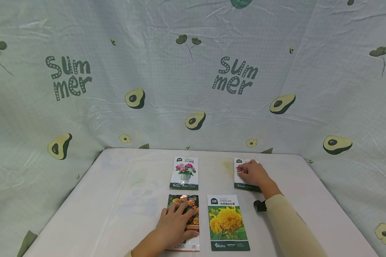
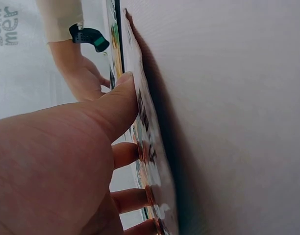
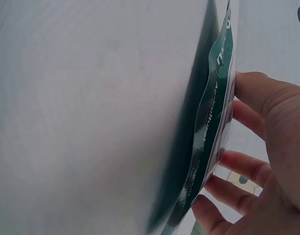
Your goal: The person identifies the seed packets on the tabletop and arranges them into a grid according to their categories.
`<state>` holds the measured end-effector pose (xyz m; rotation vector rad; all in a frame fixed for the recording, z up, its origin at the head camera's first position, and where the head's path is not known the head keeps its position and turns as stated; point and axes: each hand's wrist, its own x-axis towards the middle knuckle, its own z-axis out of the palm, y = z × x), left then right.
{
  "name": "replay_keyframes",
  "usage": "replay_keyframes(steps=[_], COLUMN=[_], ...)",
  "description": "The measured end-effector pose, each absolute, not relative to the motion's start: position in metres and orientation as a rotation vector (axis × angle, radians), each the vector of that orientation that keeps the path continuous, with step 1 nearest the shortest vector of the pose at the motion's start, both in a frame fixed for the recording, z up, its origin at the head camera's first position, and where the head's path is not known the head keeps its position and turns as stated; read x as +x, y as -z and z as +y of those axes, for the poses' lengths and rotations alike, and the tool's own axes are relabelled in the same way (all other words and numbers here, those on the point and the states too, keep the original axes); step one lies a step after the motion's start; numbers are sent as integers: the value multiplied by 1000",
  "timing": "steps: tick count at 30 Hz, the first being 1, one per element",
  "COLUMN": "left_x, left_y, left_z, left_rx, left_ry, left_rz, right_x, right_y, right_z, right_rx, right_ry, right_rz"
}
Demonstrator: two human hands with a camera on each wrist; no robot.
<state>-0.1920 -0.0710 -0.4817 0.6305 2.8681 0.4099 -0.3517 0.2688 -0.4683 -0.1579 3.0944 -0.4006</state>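
My left hand (image 1: 173, 226) rests with spread fingers on a seed packet with orange flowers (image 1: 193, 245), nearest the front. In the left wrist view, the thumb and fingertips touch the face of that packet (image 2: 152, 166). At the back right, my right hand (image 1: 255, 175) lies on a white seed packet with pink flowers and a dark green bottom band (image 1: 244, 186), partly covering it. The right wrist view has the fingertips pressed against this packet (image 3: 209, 122), its lower edge slightly raised off the table. Neither hand's fingers wrap round a packet.
A seed packet with yellow sunflowers (image 1: 228, 223) lies right of the orange one. Behind the orange one is another pink-flower packet (image 1: 184, 173). The white table (image 1: 115, 200) meets a printed cloth backdrop (image 1: 161, 71) at its far edge. A black strap (image 1: 260, 206) sits at the right wrist.
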Motion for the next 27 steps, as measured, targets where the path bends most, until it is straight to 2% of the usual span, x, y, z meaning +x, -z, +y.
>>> replay_keyframes(steps=[27], left_x=[-192], left_y=[474], left_z=[-69], left_rx=[605], left_ry=[-403], left_rz=[2849], right_x=[-355], right_y=[468], right_z=[247], right_rx=[-234], right_ry=[364], right_rz=[3094])
